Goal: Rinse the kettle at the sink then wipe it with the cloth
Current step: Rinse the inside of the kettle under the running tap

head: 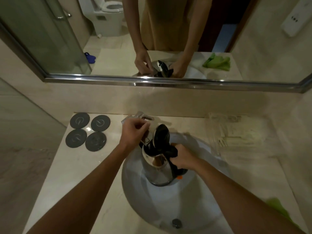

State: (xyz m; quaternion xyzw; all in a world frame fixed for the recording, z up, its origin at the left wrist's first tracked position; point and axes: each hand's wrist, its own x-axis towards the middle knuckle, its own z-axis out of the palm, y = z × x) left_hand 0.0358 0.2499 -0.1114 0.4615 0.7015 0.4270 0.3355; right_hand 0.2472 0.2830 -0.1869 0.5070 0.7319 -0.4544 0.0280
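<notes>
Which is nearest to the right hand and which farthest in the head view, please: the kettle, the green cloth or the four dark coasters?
1. Kettle: gripped by the right hand over the sink.
2. Green cloth: counter, lower right.
3. Dark coasters: counter, far left.

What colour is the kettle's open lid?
Black, on the kettle lid, seen in the head view.

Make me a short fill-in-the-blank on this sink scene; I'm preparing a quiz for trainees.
1. The right hand grips the kettle by its black ____.
2. The kettle's lid stands ____.
3. Left of the sink lie ____ round dark coasters.
4. The left hand is at the ____.

Missing words: handle; open; four; faucet
</notes>
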